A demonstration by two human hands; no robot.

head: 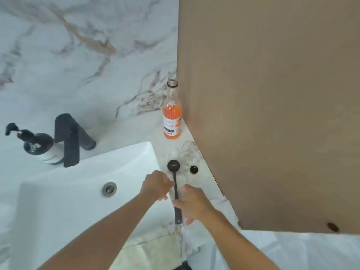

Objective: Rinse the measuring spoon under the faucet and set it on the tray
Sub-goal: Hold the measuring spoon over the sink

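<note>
The black measuring spoon lies on the marble counter just right of the white sink, its bowl pointing away from me. My left hand reaches across the sink's corner, and its fingertips close on the thin middle of the handle. My right hand rests beside the wider near end of the handle with its fingers apart and its thumb against the handle. The black faucet stands behind the sink on the left, with no water running. No tray is in view.
A black-topped soap pump bottle stands left of the faucet. An open glass bottle of orange liquid stands at the back of the counter, and a small black cap lies near the spoon bowl. A tall brown panel walls off the right side.
</note>
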